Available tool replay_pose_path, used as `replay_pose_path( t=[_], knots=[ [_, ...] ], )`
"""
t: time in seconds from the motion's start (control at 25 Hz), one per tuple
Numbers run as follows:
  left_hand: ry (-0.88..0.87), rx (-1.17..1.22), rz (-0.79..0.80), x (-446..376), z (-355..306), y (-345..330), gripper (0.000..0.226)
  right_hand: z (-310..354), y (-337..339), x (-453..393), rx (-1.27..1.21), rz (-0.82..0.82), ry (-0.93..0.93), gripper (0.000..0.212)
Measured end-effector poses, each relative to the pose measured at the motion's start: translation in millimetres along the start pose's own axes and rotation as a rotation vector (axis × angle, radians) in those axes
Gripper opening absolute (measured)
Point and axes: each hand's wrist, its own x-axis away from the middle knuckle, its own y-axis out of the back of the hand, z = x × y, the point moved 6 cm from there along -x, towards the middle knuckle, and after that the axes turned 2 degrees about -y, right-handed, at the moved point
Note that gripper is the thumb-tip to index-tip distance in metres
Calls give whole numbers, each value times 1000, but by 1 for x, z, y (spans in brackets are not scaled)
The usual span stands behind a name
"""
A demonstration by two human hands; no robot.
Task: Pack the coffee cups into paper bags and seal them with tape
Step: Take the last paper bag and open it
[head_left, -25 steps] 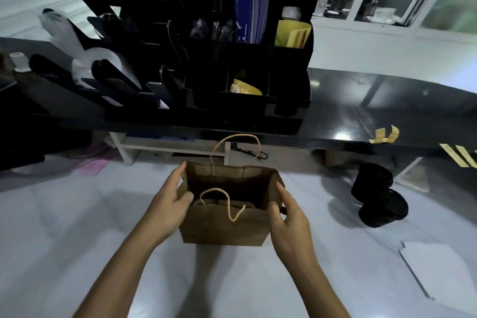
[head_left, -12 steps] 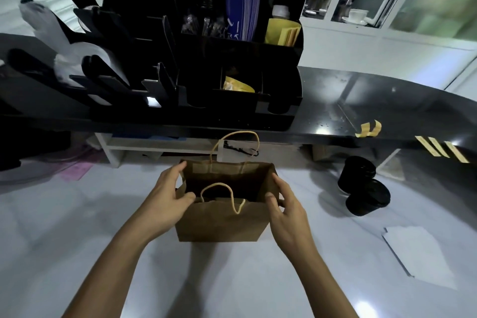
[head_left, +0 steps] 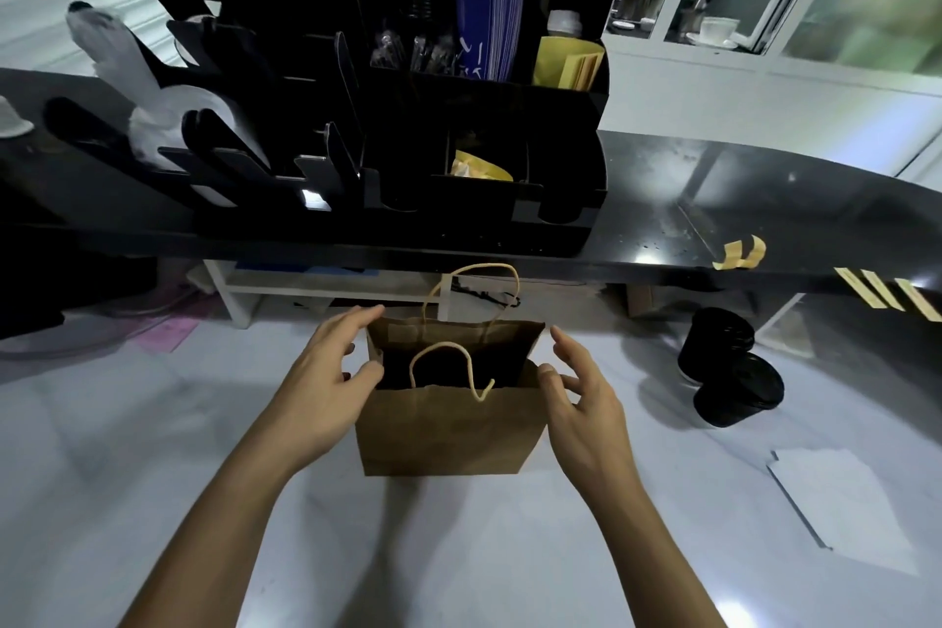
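A brown paper bag [head_left: 448,428] with twine handles stands upright and open on the white counter [head_left: 153,474]. Its inside is dark and I cannot tell what it holds. My left hand [head_left: 326,382] sits at the bag's left side, fingers spread, thumb touching the rim. My right hand [head_left: 581,398] hovers at the bag's right side with fingers apart, thumb near the rim. Two black coffee cups with lids [head_left: 729,367] stand to the right of the bag. Strips of tape [head_left: 887,298] hang from the edge of the black shelf, with curled pieces [head_left: 741,252] beside them.
A black organiser [head_left: 459,133] with sleeves, stirrers and napkins stands on the raised black shelf [head_left: 713,199] behind the bag. A white sheet of paper [head_left: 836,500] lies at the right on the counter.
Both hands have loosened from the bag's sides and spread their fingers; the bag stays standing in place. The camera has tilted down and shifted slightly.
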Motion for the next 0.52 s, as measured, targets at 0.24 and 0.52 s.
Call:
replay_pose_path(
  t=[0.24, 0.52],
  knots=[
    [-18, -12, -31, 2, -11, 6, 54, 4, 6, 1, 0, -27, 12, 44],
    [-57, 0, -25, 2, -25, 7, 54, 16, 16, 3, -5, -47, 31, 44]
  ],
)
